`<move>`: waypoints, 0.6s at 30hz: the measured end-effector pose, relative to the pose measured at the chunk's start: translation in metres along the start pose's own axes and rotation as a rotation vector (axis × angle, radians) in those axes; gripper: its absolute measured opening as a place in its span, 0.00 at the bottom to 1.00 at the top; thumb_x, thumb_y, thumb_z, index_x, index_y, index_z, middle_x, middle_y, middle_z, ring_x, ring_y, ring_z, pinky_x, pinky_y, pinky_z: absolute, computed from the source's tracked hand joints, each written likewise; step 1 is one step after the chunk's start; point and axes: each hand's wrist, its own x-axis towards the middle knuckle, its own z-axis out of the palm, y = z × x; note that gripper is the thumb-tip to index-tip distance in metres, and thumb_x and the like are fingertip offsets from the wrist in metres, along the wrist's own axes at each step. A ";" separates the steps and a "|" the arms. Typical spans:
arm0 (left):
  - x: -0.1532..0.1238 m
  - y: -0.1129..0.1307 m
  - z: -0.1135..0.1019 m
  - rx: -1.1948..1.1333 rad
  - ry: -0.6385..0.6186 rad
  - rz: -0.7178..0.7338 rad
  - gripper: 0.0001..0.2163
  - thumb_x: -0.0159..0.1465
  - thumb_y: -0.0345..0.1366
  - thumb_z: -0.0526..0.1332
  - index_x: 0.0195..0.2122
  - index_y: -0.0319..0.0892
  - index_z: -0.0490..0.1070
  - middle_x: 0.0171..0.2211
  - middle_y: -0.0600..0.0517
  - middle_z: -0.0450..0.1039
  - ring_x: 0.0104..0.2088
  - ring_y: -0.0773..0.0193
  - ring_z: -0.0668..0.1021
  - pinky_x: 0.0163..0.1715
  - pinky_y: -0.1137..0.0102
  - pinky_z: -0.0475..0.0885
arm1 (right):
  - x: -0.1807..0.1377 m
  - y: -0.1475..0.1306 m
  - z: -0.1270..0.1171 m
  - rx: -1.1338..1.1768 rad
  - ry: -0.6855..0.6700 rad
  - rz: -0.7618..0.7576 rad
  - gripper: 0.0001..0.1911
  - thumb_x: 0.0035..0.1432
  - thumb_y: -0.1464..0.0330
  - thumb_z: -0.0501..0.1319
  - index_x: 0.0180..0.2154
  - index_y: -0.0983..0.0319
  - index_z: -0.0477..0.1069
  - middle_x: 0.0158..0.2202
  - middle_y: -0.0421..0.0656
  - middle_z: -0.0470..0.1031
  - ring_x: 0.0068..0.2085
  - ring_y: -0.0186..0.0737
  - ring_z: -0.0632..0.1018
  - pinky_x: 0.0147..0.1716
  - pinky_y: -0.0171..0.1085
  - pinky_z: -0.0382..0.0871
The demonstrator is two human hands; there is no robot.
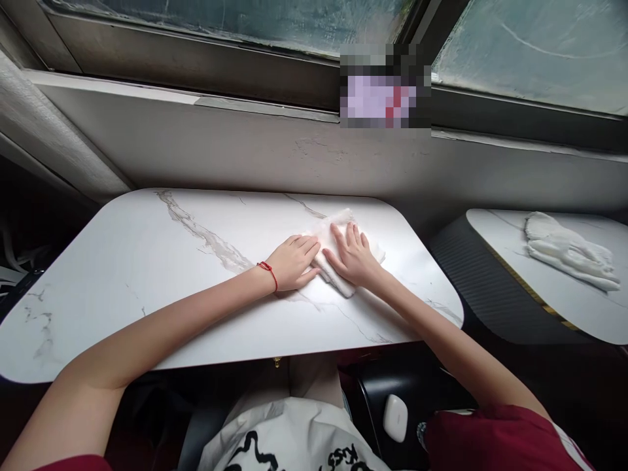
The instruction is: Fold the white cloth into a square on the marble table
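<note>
White cloth (pixel 338 282) lies on the marbled counter (pixel 147 261), under both grips. The left grip (pixel 295 263), flat and unclenched behind a red bracelet (pixel 265 266), touches its left edge; the right grip (pixel 354 257) spreads over it, grasping nothing. Well right, a second cloth (pixel 572 254) rests.

Tabletop (pixel 147 261): white, grey-brown marble veining
Centre cloth (pixel 339 218): plain white
Bracelet (pixel 266 266): red
Sleeves (pixel 490 437): deep red
Lap fabric (pixel 294 428): white, black lettering and linework
Side table (pixel 498 239): white veined top, dark lined side, gold trim
Right-hand-side cloth (pixel 572 255): white
Small case (pixel 395 418): white
</note>
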 end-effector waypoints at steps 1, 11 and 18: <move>0.000 -0.003 0.005 0.008 0.001 0.017 0.23 0.72 0.43 0.48 0.61 0.31 0.63 0.63 0.36 0.64 0.64 0.50 0.66 0.63 0.58 0.59 | 0.007 0.006 0.003 0.034 -0.009 -0.001 0.40 0.69 0.49 0.42 0.71 0.69 0.45 0.70 0.66 0.49 0.71 0.68 0.51 0.63 0.62 0.53; 0.032 -0.037 0.027 0.032 -0.015 -0.052 0.37 0.69 0.53 0.48 0.68 0.24 0.52 0.70 0.33 0.51 0.71 0.48 0.55 0.70 0.57 0.46 | 0.072 0.030 0.007 0.154 -0.043 -0.037 0.38 0.69 0.48 0.42 0.73 0.59 0.41 0.74 0.57 0.40 0.72 0.66 0.44 0.65 0.64 0.46; 0.074 -0.046 0.038 0.065 0.019 -0.127 0.39 0.66 0.53 0.51 0.67 0.21 0.54 0.69 0.29 0.53 0.70 0.43 0.56 0.69 0.50 0.45 | 0.097 0.033 0.007 0.138 -0.032 0.082 0.35 0.70 0.51 0.43 0.73 0.53 0.42 0.74 0.55 0.42 0.72 0.66 0.44 0.64 0.66 0.47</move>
